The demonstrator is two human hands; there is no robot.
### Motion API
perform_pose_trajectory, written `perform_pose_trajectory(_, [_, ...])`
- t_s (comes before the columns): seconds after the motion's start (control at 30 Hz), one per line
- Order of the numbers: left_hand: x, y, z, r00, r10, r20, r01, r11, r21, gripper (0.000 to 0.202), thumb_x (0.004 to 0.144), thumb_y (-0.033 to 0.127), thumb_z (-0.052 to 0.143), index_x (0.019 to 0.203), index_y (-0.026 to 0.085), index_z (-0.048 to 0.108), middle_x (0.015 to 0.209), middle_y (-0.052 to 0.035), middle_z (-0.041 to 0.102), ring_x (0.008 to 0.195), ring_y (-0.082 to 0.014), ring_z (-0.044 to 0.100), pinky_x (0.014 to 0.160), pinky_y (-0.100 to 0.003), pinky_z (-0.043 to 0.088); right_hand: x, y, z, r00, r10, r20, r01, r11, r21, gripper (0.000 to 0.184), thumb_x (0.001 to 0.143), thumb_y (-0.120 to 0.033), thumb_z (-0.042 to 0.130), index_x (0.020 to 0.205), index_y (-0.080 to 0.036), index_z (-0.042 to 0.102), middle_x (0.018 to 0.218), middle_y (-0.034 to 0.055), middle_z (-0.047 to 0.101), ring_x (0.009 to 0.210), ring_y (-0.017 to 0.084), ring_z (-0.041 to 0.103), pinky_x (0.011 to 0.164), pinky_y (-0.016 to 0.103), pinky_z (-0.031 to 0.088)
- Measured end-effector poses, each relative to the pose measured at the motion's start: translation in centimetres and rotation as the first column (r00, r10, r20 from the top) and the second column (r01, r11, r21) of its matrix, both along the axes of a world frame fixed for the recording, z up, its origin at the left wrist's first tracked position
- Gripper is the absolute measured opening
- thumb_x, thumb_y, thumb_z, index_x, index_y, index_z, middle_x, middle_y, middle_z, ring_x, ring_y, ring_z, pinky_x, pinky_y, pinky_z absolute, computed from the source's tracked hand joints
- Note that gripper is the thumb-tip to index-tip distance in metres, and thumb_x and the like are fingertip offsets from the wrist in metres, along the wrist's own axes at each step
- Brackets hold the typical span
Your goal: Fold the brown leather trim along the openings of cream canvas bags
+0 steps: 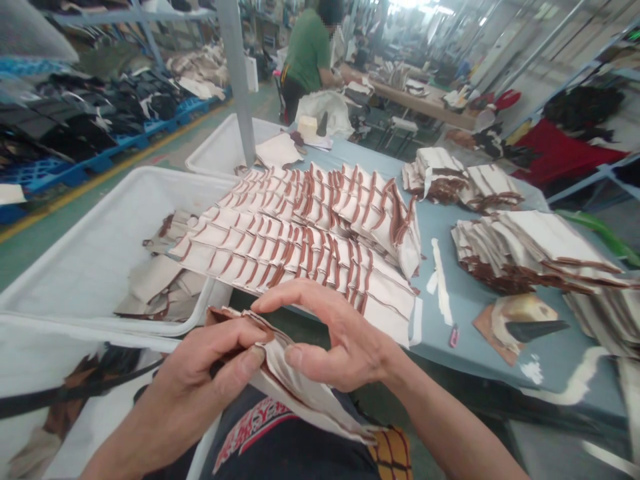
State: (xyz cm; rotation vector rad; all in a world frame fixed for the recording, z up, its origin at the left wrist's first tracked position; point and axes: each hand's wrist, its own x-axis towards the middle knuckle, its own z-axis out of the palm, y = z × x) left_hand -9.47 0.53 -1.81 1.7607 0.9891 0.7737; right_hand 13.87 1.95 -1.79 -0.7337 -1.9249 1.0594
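Observation:
In my left hand (220, 373) I hold a small bundle of cream fabric pieces (305, 393) with brown edges, pinched between thumb and bent fingers over my lap. My right hand (340, 340) is open around the other side, thumb and index finger spread apart. Its index fingertip is at the top edge of the bundle and its thumb lies close to the cream face; whether it presses there I cannot tell. Just beyond my hands, overlapping rows of similar cream pieces (390, 293) with brown edges cover the near part of the blue-grey table (435, 220).
Stacks of cream pieces (540, 240) stand at the table's right, near a tape dispenser-like object with a dark horn-shaped tip (535, 328). White strips (440, 283) lie between. A white bin (100, 233) holding scraps is at left. Farther back, a person in green (307, 50) stands.

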Motion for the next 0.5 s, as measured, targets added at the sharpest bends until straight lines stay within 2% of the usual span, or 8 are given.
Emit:
perform_pose_trajectory(0.1, [-0.1, -0.1, 0.7, 0.997, 0.026, -0.07, -0.018, 0.994, 0.104, 0.02, 0.101, 0.028, 0.063, 0.086, 0.03, 0.075, 0.08, 0.0082, 0.078, 0.073, -0.012, 0.073, 0.07, -0.014, 0.054, -0.3, 1.2, -0.2, 0.997, 0.061, 0.047, -0.063, 0.997, 0.038, 0.04, 0.081, -0.017, 0.06, 0.12, -0.026, 0.065, 0.123, 0.0064, 0.077, 0.117, 0.023, 0.072, 0.113, 0.035, 0.053])
perform_pose_trajectory(0.2, [-0.6, -0.4, 0.4, 0.988, 0.09, -0.126, -0.061, 0.974, 0.218, 0.018, 0.097, 0.024, 0.061, 0.086, 0.03, 0.073, 0.079, 0.0085, 0.077, 0.069, -0.0118, 0.071, 0.066, -0.015, 0.052, -0.7, 2.0, -0.6, 0.994, 0.086, 0.067, -0.094, 0.986, 0.139, 0.032, 0.082, -0.02, 0.062, 0.113, -0.026, 0.065, 0.113, 0.0056, 0.077, 0.119, 0.025, 0.07, 0.12, 0.037, 0.048])
perform_pose_trajectory(0.3, [-1.0, -1.0, -0.1, 0.974, 0.185, -0.134, -0.14, 0.946, 0.292, 0.016, 0.093, 0.022, 0.06, 0.086, 0.029, 0.072, 0.077, 0.0069, 0.075, 0.067, -0.0131, 0.069, 0.065, -0.017, 0.052, -1.3, 2.2, -0.8, 0.992, 0.121, 0.03, -0.125, 0.976, 0.181, 0.034, 0.087, -0.024, 0.064, 0.121, -0.025, 0.064, 0.122, 0.0078, 0.076, 0.129, 0.027, 0.067, 0.124, 0.04, 0.044])
perform_pose_trajectory(0.4, [-0.6, -1.5, -0.2, 0.959, 0.263, -0.103, -0.231, 0.94, 0.25, 0.017, 0.092, 0.022, 0.059, 0.082, 0.027, 0.072, 0.075, 0.005, 0.073, 0.067, -0.0145, 0.068, 0.064, -0.019, 0.052, -1.9, 2.0, -1.1, 0.988, 0.154, -0.03, -0.15, 0.984, 0.098, 0.043, 0.088, -0.025, 0.066, 0.131, -0.026, 0.061, 0.131, 0.0087, 0.073, 0.126, 0.026, 0.069, 0.116, 0.038, 0.051])
perform_pose_trajectory(0.5, [-0.1, -1.6, 0.1, 0.953, 0.296, -0.066, -0.282, 0.945, 0.168, 0.02, 0.091, 0.024, 0.06, 0.076, 0.025, 0.072, 0.071, 0.0037, 0.072, 0.064, -0.0146, 0.067, 0.062, -0.02, 0.052, -2.3, 2.0, -1.5, 0.987, 0.146, -0.068, -0.145, 0.989, 0.019, 0.038, 0.085, -0.024, 0.066, 0.123, -0.026, 0.062, 0.115, 0.0056, 0.074, 0.107, 0.023, 0.072, 0.101, 0.035, 0.056])
